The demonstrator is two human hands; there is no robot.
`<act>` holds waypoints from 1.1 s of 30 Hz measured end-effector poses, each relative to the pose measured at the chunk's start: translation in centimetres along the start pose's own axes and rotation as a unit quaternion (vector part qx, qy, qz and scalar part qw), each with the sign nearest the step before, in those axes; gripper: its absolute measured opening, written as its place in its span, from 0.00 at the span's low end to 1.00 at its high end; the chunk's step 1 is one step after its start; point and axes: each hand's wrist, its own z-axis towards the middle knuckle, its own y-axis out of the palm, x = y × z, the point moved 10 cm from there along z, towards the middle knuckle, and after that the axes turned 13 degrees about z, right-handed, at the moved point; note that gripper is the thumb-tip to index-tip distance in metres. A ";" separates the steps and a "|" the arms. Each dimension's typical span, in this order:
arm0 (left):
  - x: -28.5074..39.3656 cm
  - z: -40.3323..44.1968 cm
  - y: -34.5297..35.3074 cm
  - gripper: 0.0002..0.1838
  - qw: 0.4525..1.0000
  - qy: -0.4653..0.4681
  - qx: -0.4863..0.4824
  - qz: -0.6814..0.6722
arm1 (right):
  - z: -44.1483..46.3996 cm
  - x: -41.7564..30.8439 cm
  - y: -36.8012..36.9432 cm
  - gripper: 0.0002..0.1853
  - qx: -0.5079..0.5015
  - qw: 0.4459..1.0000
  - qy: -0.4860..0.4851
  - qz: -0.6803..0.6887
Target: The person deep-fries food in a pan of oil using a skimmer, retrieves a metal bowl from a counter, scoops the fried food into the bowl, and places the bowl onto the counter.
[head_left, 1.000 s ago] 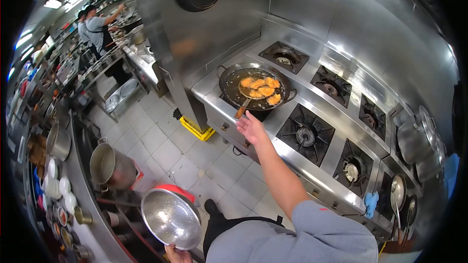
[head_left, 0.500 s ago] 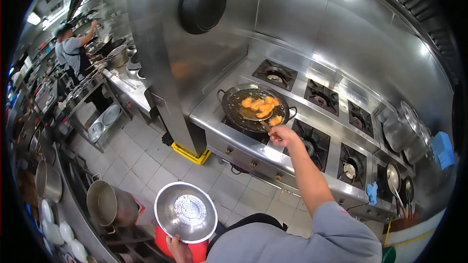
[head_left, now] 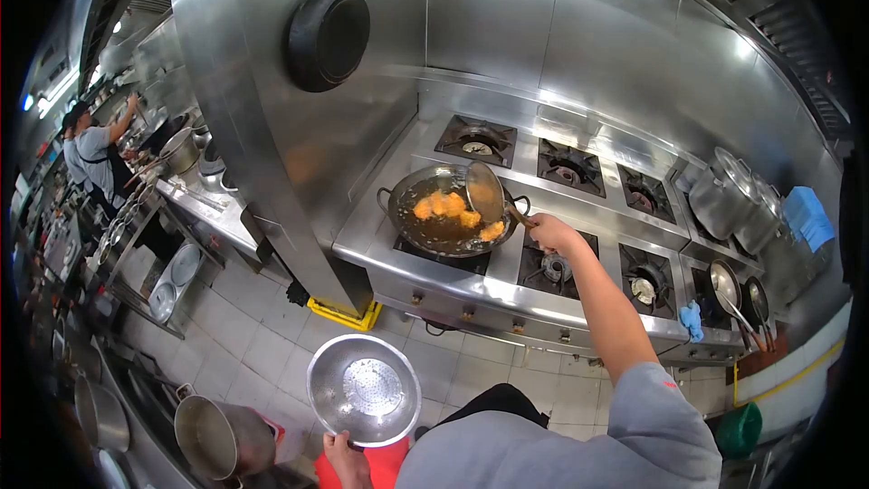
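My right hand [head_left: 547, 233] is closed round the handle of a skimmer [head_left: 485, 192]. Its round head stands tilted at the right side of a dark two-handled wok [head_left: 399, 215] on the front-left burner. Golden fried pieces [head_left: 441, 206] lie in the oil, several clustered near the middle and one by the right rim beneath the skimmer. Low at the front, my left hand [head_left: 348, 460] grips the rim of a metal colander [head_left: 330, 401], holding it above the floor with its bowl facing up. Nothing shows inside the colander. Something red [head_left: 380, 464] is below it.
Bare burners [head_left: 559, 270] line the range right of the wok. Pots [head_left: 724, 195] and pans [head_left: 724, 282] stand at its right end. A black pan [head_left: 330, 36] hangs on the steel partition. A large pot [head_left: 215, 439] is at lower left. Another person [head_left: 93, 149] works at far left.
My right hand has turned the skimmer from low in the oil up onto its edge at the wok's right side. The view has shifted; my left hand still holds the colander.
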 end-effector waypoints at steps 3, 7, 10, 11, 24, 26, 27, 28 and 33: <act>-1.2 0.2 0.7 0.07 1.000 -0.016 0.003 0.001 | -0.3 -0.5 -1.9 0.24 0.037 0.998 -0.049 -0.007; -3.0 0.9 0.5 0.07 1.000 -0.003 0.013 0.009 | 1.1 -0.2 -5.8 0.27 0.122 0.978 -0.155 -0.066; -3.8 0.4 0.5 0.06 0.998 -0.016 0.050 0.022 | 3.6 0.5 -8.0 0.26 0.133 0.962 -0.191 -0.145; -4.3 0.3 -0.2 0.06 0.998 -0.019 0.057 0.022 | 3.3 0.2 -8.0 0.26 0.126 0.962 -0.190 -0.148; -5.6 -5.2 -1.6 0.05 0.985 0.016 0.166 0.036 | 2.7 4.4 -7.5 0.27 -0.134 0.986 0.082 0.047; -5.7 -5.9 -0.9 0.05 0.985 0.013 0.169 0.024 | 2.3 4.8 -5.4 0.25 -0.179 0.967 0.113 0.142; -5.8 -6.3 -0.6 0.05 0.985 0.010 0.171 0.008 | 2.7 5.5 -4.9 0.25 -0.180 0.966 0.114 0.145; -6.0 -6.5 -0.5 0.05 0.985 0.011 0.170 0.011 | 3.3 6.7 -3.7 0.22 -0.199 0.947 0.135 0.211; -5.0 -7.0 2.1 0.05 0.985 0.013 0.172 0.025 | 3.0 8.8 -1.1 0.15 -0.201 0.866 0.180 0.422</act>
